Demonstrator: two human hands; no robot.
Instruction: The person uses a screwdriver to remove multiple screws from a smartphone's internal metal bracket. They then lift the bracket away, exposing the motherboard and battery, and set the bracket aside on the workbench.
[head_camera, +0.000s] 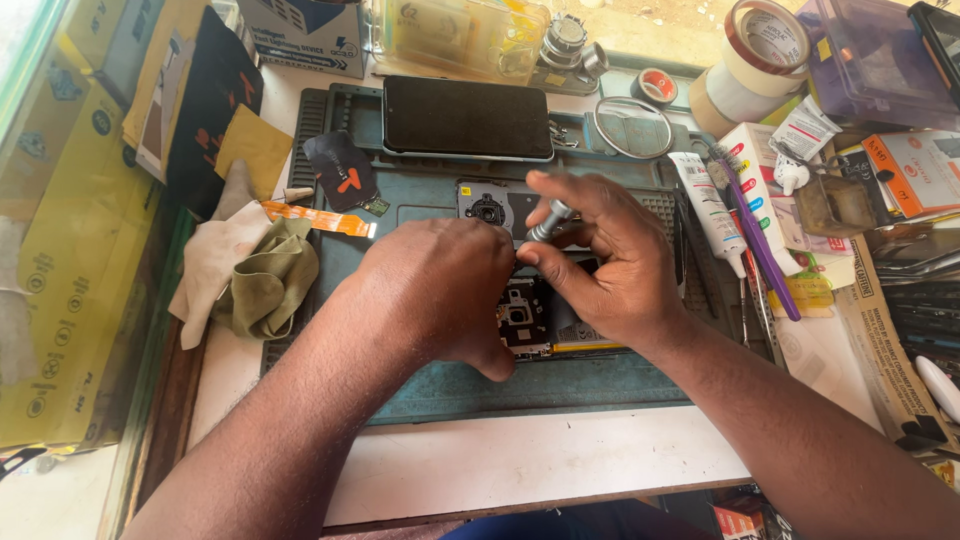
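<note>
- while the left hand (440, 290) lies curled, knuckles up, on the opened phone (530, 315), its fingertips are hidden so can't tell the grip
- right hand (610, 265) pinches a small silver screwdriver (549, 221), tilted, tip down at the phone between both hands
- phone sits mid blue-green work mat (560, 385), mostly under the left hand

Opened phone (530, 310) is lying flat mid-mat w/ back cover off, dark board and camera module showing, partly hidden under both hands. Silver screwdriver (549, 221) is standing tilted, knurled metal handle up, tip down at phone's upper part.
</note>
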